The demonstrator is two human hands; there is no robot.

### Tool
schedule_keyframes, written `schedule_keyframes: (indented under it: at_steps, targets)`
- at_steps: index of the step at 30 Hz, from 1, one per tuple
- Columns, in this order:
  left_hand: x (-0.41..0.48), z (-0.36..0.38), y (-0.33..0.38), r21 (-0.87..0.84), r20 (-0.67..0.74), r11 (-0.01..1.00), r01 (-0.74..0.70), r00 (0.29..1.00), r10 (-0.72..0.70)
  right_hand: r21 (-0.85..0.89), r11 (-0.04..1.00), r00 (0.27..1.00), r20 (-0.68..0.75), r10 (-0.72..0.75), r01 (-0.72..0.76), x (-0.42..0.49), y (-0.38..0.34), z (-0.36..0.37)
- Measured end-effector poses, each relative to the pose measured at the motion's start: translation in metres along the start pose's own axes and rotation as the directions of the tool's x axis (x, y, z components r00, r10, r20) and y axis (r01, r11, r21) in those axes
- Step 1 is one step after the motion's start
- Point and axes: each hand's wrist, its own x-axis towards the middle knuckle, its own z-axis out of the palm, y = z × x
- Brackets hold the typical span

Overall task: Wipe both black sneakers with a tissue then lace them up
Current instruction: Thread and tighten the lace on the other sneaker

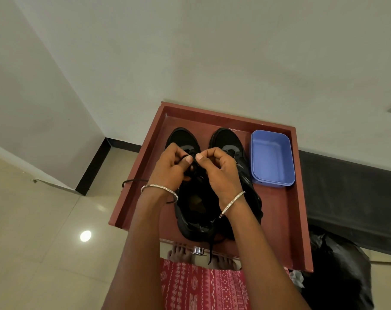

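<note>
Two black sneakers stand side by side on a reddish-brown table (277, 220), toes pointing away from me. Over the left sneaker (194, 211) my left hand (170, 168) and my right hand (219, 171) meet, each pinching the black lace (134, 181) between thumb and fingers above the tongue. One lace end trails left over the table's edge; another hangs off the front edge near my feet. The right sneaker (229, 139) is partly hidden behind my right hand. No tissue is in view.
An empty blue plastic tub (271, 158) sits at the table's right, beside the right sneaker. A black bag (338, 271) lies on the floor at lower right. The table has a raised rim and stands against a white wall; tiled floor lies to the left.
</note>
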Motion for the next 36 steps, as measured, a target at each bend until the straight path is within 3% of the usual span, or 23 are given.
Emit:
schedule_keyframes:
  at_steps: [3,6,9,12,15,18,22,25,29,36]
  targets:
    - [0.002,-0.002,-0.001,-0.164,0.013,0.982,0.099,0.995,-0.098,-0.056,0.998,1.0,-0.009,-0.027,0.027,0.0,-0.004,-0.009]
    - [0.002,-0.002,0.0,-0.241,0.018,0.959,0.148,0.989,-0.149,-0.088,0.993,0.989,0.135,-0.067,0.079,-0.007,-0.009,-0.015]
    - [0.002,-0.001,0.002,-0.295,-0.003,0.939,0.179,0.982,-0.188,-0.257,0.94,0.964,0.202,-0.174,0.223,-0.013,-0.004,-0.011]
    - [0.004,0.0,0.0,-0.35,0.0,0.907,0.234,0.968,-0.25,-0.265,0.917,0.954,0.111,-0.277,0.298,-0.011,-0.001,-0.008]
    - [0.003,-0.002,0.0,-0.398,0.001,0.869,0.293,0.948,-0.319,-0.272,0.917,0.956,0.035,-0.293,0.291,-0.007,0.002,-0.01]
    - [0.006,-0.001,-0.002,-0.439,-0.018,0.818,0.372,0.907,-0.422,-0.137,0.972,0.982,0.039,-0.187,0.19,-0.009,0.001,-0.007]
    - [0.015,0.002,-0.017,-0.443,-0.214,0.772,0.455,0.783,-0.584,0.177,0.984,0.998,0.044,-0.041,0.032,-0.02,-0.006,-0.006]
    - [0.017,0.004,-0.029,-0.381,-0.334,0.828,0.411,0.774,-0.538,0.283,0.95,0.99,0.064,0.122,-0.135,-0.028,-0.007,-0.015]
    - [0.018,0.01,-0.036,-0.254,-0.409,0.887,0.385,0.789,-0.459,0.367,0.859,0.929,0.041,0.369,-0.357,-0.032,-0.004,-0.014]
    - [0.017,0.016,-0.032,0.02,-0.522,0.942,0.335,0.807,-0.276,0.287,0.847,0.891,0.062,0.45,-0.448,-0.035,-0.003,-0.014]
